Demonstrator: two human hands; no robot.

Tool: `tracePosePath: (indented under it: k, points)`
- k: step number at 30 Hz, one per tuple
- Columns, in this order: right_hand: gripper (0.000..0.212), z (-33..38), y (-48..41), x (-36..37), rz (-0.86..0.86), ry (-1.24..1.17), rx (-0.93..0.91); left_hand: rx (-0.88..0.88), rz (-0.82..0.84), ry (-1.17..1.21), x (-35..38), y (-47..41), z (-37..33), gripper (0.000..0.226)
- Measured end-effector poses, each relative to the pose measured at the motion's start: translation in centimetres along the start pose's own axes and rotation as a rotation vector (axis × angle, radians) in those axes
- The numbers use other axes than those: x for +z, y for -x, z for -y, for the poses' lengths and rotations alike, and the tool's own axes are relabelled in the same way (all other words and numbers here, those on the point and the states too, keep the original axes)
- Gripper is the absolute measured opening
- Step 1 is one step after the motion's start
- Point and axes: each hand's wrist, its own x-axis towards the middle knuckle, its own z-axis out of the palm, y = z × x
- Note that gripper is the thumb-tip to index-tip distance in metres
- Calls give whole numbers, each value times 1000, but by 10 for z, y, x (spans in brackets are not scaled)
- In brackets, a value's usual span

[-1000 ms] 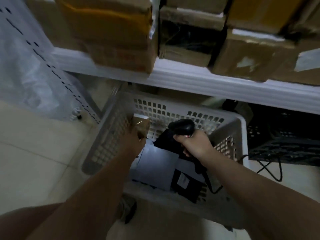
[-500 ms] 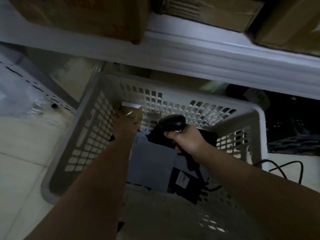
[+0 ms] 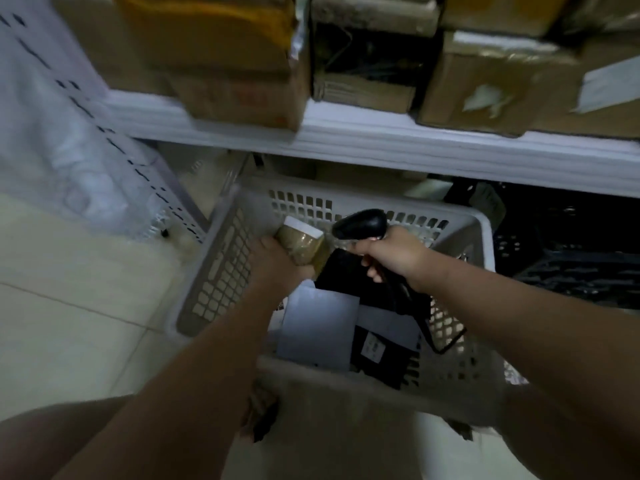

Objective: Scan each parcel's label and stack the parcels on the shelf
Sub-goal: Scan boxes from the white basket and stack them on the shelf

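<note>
Near the middle of the frame, left hand curled round a small box, brown and shiny with tape, with a white top edge. Held up inside the top left corner of a white basket, close to its holey wall. Just to the right, right hand gripping a black scanner by the handle, fingers wrapped tight. Scanner head pointing left at the small box, just beside it; hard to tell whether touching. Black cord hanging in a loop from the handle, in front of the basket's right wall. Down in the basket, in the lower middle of the frame, a flat grey parcel. Next to it on the right, a black parcel with a small white label. More dark stuff under the hands, too dim to name. Across the top of the frame, a white shelf packed with brown boxes, all a bit blurry. Basket sitting on a pale tiled floor, its far end tucked under the shelf. At the right edge, under the shelf, a black crate. At the upper left, a white post with rows of little holes, and something wrapped in clear plastic behind it.
</note>
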Motion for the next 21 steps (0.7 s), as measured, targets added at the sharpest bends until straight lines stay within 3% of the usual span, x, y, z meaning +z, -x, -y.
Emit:
tracePosePath:
  k: [4, 8, 16, 19, 21]
  points:
    - [14, 14, 52, -11, -70, -22, -132, 324, 71, 99, -46, 37, -10, 76]
    - [12, 27, 91, -25, -104, -139, -210, 493, 146, 66, -91, 56, -27, 91]
    - [27, 16, 98, -16, -3, -540, -221, 472, 290, 623, -110, 90, -43, 92]
    - [29, 12, 92, -10, -107, -512, -329, 416, 417, 687, -105, 94, -50, 99]
    - [38, 9, 86, -11, -211, -394, -422, 305, 489, 705, -104, 93, -54, 88]
